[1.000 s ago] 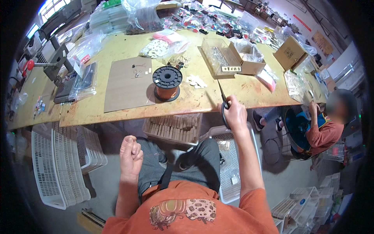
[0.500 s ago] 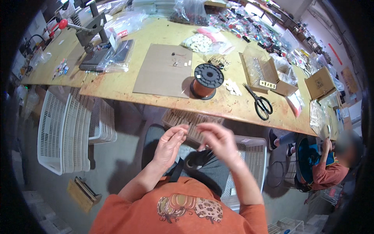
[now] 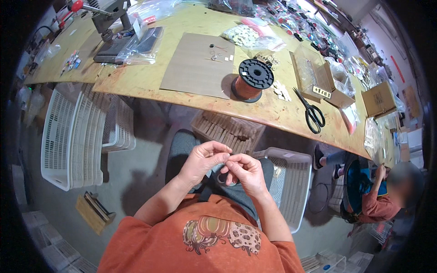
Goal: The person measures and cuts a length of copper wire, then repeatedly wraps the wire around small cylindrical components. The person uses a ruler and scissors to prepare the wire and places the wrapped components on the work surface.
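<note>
Above my lap, my left hand [image 3: 205,160] and my right hand [image 3: 246,174] meet with the fingertips pinched close together. Whatever lies between the fingers is too small to make out. Beyond them on the yellow table stands a black spool of copper-coloured wire [image 3: 248,89]. Left of the spool lies a brown cardboard sheet [image 3: 193,68] carrying a few tiny parts and thin wires. Black-handled scissors [image 3: 313,114] rest to the right, past some small white pieces [image 3: 282,91].
A lever press [image 3: 111,32] stands at the far left of the table. Open boxes [image 3: 314,75] sit to the right. Stacked white baskets [image 3: 68,136] are at left, a white crate [image 3: 293,191] beside my right leg, and a wooden-slat crate [image 3: 227,129] below the table edge. Another person [image 3: 380,200] sits at right.
My right hand has come down and left, so both hands' fingertips now meet. The view has shifted, and the table appears slightly higher in it.
</note>
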